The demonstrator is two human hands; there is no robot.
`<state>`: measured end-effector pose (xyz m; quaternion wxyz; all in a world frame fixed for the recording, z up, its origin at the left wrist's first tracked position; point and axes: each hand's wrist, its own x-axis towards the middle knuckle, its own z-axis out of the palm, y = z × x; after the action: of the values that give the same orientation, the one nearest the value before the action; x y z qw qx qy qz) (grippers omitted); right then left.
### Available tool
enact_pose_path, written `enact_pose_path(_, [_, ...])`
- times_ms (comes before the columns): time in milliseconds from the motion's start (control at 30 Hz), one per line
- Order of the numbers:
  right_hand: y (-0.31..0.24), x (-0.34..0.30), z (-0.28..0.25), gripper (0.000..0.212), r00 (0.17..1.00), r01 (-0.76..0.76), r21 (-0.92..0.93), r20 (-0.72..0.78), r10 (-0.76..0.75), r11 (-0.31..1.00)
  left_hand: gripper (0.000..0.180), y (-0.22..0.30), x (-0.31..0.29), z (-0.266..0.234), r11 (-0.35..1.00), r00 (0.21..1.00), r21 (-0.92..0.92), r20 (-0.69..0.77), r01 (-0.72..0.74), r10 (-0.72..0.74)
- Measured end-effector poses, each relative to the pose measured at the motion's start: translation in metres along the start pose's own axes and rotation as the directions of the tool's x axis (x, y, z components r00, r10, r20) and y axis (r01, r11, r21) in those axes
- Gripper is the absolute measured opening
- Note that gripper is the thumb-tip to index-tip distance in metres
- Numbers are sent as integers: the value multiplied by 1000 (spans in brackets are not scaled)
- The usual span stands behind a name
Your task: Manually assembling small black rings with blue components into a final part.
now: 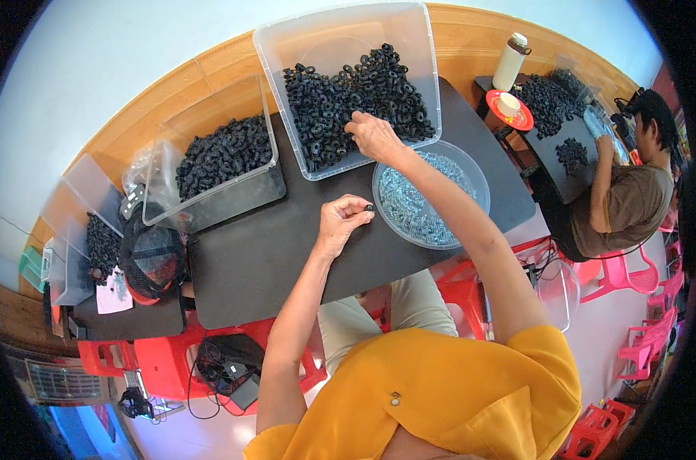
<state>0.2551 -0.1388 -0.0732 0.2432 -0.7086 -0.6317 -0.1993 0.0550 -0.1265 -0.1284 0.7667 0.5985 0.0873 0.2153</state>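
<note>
My left hand (340, 224) is over the dark table, closed in a pinch on a small black plastic part (369, 208). My right hand (376, 139) reaches over the front wall of a tilted clear plastic bin (267, 69). Inside it lie many small black ring-like parts (394, 80). The right fingers are bent together at these parts; what they grip, if anything, is too small to make out. Under my right forearm stands a round clear tub (482, 192) holding many small clear bluish pieces (417, 199).
Left of the tilted bin stands another clear bin (233, 203) of black parts. A person with a dark head covering (155, 257) sits at the left. Another person (631, 192) works at the right table, near a bottle (510, 63) and a red plate (523, 120). Red stools (164, 364) stand below.
</note>
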Motion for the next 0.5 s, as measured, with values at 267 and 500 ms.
enact_pose_path(267, [-4,-1,-6,11,998,-41,35,55,39,999,17,-2,1,0,1000,1000,-4,3,-16,16])
enact_pose_path(500, [-8,-5,-4,12,999,-10,51,44,7,999,15,0,1,0,1000,1000,-19,26,17,-17])
